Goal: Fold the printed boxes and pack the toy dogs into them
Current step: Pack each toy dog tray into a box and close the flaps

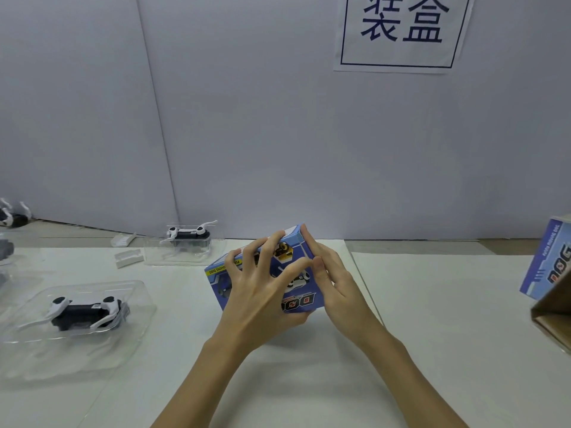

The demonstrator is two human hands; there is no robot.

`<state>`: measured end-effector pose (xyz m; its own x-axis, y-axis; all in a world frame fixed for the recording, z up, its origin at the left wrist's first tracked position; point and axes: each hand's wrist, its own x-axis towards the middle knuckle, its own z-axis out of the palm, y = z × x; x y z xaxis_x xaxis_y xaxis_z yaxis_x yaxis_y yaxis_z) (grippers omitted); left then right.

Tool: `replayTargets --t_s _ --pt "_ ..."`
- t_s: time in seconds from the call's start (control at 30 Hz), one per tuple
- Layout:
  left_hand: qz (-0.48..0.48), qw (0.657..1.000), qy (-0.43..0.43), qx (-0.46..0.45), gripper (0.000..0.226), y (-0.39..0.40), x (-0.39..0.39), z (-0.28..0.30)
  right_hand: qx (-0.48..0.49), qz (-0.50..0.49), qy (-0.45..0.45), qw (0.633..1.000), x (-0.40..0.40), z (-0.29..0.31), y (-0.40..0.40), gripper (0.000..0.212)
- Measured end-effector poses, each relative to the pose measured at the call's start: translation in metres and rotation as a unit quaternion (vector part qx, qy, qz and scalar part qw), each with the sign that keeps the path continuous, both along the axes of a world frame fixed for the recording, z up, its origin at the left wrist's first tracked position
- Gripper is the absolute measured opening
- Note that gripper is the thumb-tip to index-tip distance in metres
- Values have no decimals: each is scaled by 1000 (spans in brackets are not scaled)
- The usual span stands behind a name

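Printed box (272,273) (tilted) between both hands — left hand (262,291) on top, right hand (333,282) beside

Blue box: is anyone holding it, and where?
Yes, both hands. The left hand spreads over the printed top face of the blue box, thumb under its near edge; the right hand presses its right end.
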<state>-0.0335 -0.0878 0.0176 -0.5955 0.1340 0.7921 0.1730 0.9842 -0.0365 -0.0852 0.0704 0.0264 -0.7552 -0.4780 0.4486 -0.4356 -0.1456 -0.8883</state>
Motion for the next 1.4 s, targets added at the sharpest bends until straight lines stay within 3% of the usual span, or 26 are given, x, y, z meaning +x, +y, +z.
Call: replayTargets --t_s 0.2,0.4,0.7,0.87,1.03,1.23,1.4 --pt "7 1000 19 12 85 -1 3 3 11 0 50 999 2 1 3 49" --pt "-7 985 51 162 88 11 7 10 -54 -97 106 988 6 5 4 41" --pt "7 985 51 163 88 13 6 7 -32 -92 126 987 7 5 2 42" --pt "15 984 51 173 88 13 4 6 -39 -63 100 992 10 7 2 42" --pt "0 983 35 181 89 10 5 11 -75 -8 -9 997 10 13 7 44" --pt "-61 984 48 160 70 11 8 18 -68 -29 -3 997 10 11 5 44" --pt "-74 981 67 169 67 8 9 26 -62 16 -11 998 15 12 3 46"
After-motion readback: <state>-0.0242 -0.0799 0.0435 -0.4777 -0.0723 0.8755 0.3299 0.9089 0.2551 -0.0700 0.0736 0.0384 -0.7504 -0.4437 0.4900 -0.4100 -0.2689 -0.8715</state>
